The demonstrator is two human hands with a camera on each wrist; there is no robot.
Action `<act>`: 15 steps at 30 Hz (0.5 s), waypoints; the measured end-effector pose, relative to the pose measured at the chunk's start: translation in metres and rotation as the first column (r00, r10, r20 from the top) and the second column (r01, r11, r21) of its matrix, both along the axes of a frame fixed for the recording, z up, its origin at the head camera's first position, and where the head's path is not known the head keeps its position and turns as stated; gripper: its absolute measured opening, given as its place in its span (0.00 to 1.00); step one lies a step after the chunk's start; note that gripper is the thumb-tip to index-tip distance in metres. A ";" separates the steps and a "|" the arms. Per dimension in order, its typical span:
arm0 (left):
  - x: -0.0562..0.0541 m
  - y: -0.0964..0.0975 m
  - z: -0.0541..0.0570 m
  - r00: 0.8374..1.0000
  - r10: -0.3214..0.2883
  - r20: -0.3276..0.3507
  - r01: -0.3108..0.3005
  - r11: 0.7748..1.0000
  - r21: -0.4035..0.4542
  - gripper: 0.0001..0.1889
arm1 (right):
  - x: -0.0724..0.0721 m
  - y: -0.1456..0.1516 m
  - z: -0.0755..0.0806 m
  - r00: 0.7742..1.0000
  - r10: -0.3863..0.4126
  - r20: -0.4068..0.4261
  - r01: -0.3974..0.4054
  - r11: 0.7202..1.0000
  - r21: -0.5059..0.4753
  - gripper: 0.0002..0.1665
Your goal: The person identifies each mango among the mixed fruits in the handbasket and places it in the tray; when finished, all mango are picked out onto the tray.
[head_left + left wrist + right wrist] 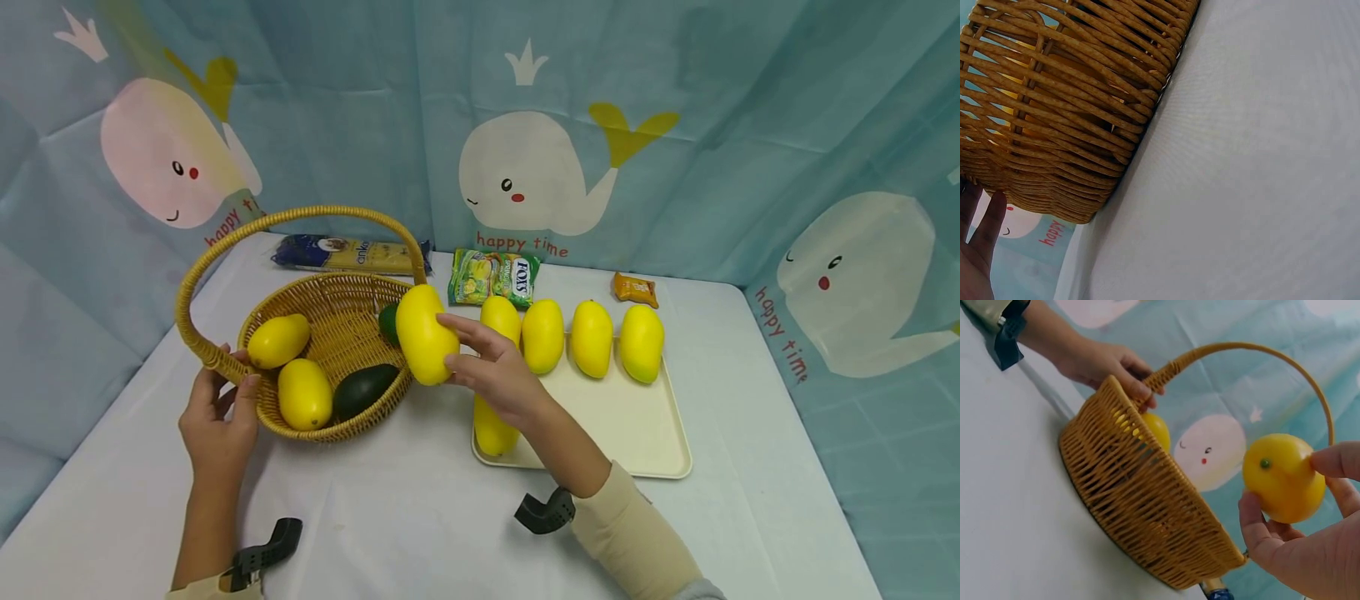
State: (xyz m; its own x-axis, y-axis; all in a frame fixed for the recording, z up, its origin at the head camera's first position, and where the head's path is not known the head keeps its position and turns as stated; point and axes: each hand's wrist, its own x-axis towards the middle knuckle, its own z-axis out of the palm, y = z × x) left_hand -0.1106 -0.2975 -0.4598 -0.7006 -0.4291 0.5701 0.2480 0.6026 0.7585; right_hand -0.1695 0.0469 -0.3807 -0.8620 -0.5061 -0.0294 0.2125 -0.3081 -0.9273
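My right hand (498, 375) holds a yellow mango (426, 335) by its side, raised beside the right rim of a wicker basket (337, 287). In the right wrist view, fingers and thumb pinch this mango (1282, 478), its green stem spot facing the camera. My left hand (220, 421) grips the basket's left rim at the foot of the handle. Inside the basket lie two yellow mangoes (304, 394) and a dark green avocado (365, 392). Another dark green thing (388, 323) there is partly hidden behind the held mango. The left wrist view shows the basket's woven side (1066, 106).
Right of the basket, a cream tray (637, 433) carries several yellow mangoes (592, 339), most along its far edge. Behind stand a pasta packet (352, 253), a green FOX'S candy bag (493, 277) and a small orange packet (635, 289). A whale-print curtain (360, 125) borders the table.
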 end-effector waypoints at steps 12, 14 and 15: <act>0.002 0.002 0.003 1.000 -0.014 0.000 0.014 1.000 -0.005 0.28 | 0.005 0.027 -0.008 0.999 -0.050 0.009 0.050 0.999 0.001 0.33; 0.002 0.002 0.003 1.000 -0.013 0.001 0.013 1.000 -0.004 0.28 | 0.006 0.032 -0.009 0.998 -0.068 0.016 0.068 0.998 0.010 0.33; 0.002 0.002 0.003 1.000 -0.012 0.002 0.012 1.000 -0.004 0.28 | 0.007 0.035 -0.010 0.997 -0.076 0.018 0.075 0.997 0.011 0.33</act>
